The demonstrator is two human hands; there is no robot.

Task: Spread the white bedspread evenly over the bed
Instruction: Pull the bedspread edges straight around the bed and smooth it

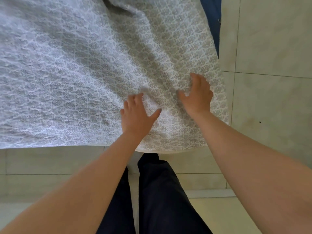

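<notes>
Your left hand (137, 114) presses flat, fingers spread, on the white bedspread (76, 73); your right hand (198, 93) bunches its fabric.

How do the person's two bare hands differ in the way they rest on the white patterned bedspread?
The left hand lies flat on the white patterned bedspread with its fingers spread, while the right hand has its fingers curled into a raised fold of cloth. The left hand sits nearer the bedspread's close edge; the right hand reaches farther in, closer to the corner by the tiled floor. Both are bare and touch the cloth.
</notes>
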